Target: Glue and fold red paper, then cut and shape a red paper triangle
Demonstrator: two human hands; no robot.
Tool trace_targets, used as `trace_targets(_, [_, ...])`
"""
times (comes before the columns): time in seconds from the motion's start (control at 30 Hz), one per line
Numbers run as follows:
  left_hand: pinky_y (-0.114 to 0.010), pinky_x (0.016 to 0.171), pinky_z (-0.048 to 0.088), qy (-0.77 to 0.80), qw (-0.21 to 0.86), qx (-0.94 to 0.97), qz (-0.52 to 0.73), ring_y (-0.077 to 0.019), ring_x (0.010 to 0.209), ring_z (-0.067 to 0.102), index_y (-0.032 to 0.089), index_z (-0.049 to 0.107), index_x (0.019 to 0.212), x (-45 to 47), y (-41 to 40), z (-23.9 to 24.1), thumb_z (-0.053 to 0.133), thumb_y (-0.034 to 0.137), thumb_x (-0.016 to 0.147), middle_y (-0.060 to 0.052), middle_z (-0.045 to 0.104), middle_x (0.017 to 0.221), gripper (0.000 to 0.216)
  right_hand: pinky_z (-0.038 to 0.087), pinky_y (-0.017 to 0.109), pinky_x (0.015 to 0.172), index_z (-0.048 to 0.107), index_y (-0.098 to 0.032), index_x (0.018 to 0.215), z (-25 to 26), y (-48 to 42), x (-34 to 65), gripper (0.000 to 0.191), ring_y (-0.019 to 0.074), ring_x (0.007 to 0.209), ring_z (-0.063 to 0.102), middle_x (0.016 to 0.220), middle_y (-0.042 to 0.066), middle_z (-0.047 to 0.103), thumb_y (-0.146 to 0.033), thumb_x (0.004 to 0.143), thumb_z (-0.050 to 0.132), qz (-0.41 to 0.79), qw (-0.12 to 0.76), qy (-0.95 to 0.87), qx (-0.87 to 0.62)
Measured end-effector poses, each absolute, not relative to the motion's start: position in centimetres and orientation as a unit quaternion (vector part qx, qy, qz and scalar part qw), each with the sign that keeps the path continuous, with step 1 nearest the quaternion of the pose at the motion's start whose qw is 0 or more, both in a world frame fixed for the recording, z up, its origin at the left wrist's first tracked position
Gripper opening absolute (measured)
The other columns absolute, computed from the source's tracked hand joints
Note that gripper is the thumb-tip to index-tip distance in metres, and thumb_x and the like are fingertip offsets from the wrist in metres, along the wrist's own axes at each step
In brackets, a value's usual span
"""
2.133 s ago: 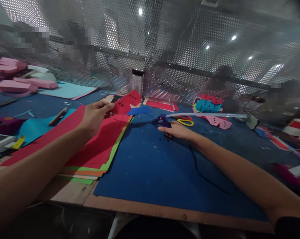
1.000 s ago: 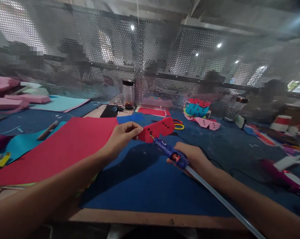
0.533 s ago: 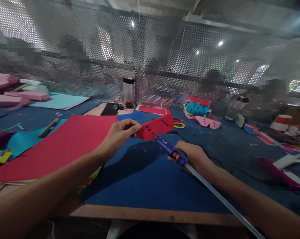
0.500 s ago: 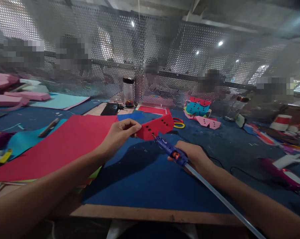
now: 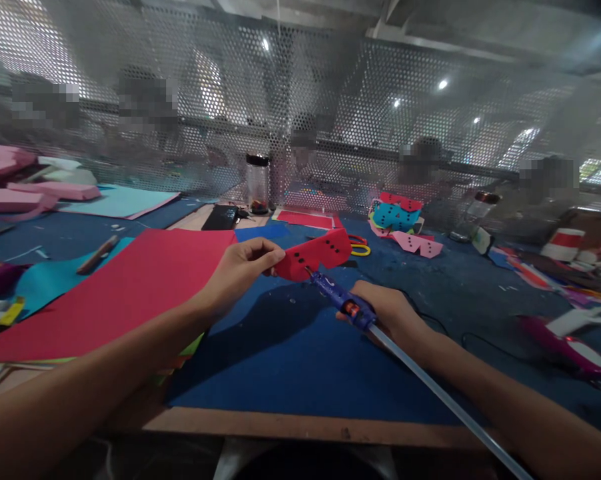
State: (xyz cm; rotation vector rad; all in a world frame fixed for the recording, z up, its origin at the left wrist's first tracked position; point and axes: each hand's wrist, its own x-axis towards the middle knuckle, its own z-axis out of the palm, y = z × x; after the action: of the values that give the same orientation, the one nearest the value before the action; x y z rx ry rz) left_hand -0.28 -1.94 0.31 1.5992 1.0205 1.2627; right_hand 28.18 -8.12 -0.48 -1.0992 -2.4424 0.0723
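Nearby, in the head view, the left forearm (image 5: 130,347) covers part of a red sheet (image 5: 145,280), and a lidded jar (image 5: 258,183) stands farther back. A red cutout (image 5: 311,257), notched below and dotted black, is raised above the blue mat (image 5: 300,363), partly hiding scissors (image 5: 361,251). The left hand (image 5: 243,270) pinches its left end, thumb against fingers; the right hand (image 5: 393,307) grips a blue glue gun (image 5: 333,293), nozzle at the dots.
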Motion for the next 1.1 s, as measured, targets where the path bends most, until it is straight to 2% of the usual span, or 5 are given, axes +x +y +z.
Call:
trace_targets(0.17, [-0.027,0.065,0.038,0.401,0.424,0.641,0.498,-0.0136,0.066,0.051,0.018,0.066,0.077,-0.19,-2.1,0.43,0.072,0.039,0.083,0.001,0.058,0.07,0.022,0.037,0.027,0.066,0.055,-0.023,0.091,-0.46,-8.09,28.24,0.011,0.0183,0.074,0.059,0.083,0.002,0.062,-0.028,0.09,0.064,0.028,0.227,-0.888,-0.398])
trace_targets(0.37, [-0.026,0.059,0.036,0.411,0.435,0.63,0.496,-0.013,0.062,0.05,0.019,0.066,0.077,-0.2,-2.09,0.48,0.073,0.041,0.082,0.001,0.057,0.068,0.024,0.038,0.028,0.065,0.054,-0.023,0.088,-0.18,-8.31,27.91,0.016,0.0183,0.073,0.059,0.082,0.002,0.063,-0.035,0.093,0.063,0.032,0.256,-0.88,-0.398])
trace_targets(0.7, [-0.026,0.064,0.037,0.398,0.445,0.624,0.504,-0.0125,0.066,0.05,0.018,0.064,0.076,-0.36,-1.87,0.35,0.072,0.039,0.083,0.001,0.056,0.07,0.023,0.039,0.028,0.067,0.054,-0.023,0.089,-0.13,-8.45,28.38,0.011,0.0192,0.075,0.06,0.083,0.002,0.063,-0.026,0.089,0.065,0.036,0.241,-0.883,-0.402])
trace_targets(1.1, [-0.027,0.065,0.039,0.392,0.449,0.629,0.499,-0.0128,0.066,0.051,0.018,0.066,0.076,-0.44,-1.85,0.21,0.072,0.038,0.083,0.001,0.058,0.071,0.022,0.039,0.028,0.066,0.055,-0.023,0.09,0.22,-8.6,27.93,0.016,0.0185,0.072,0.059,0.083,0.003,0.064,-0.037,0.095,0.06,0.046,0.259,-0.878,-0.399])
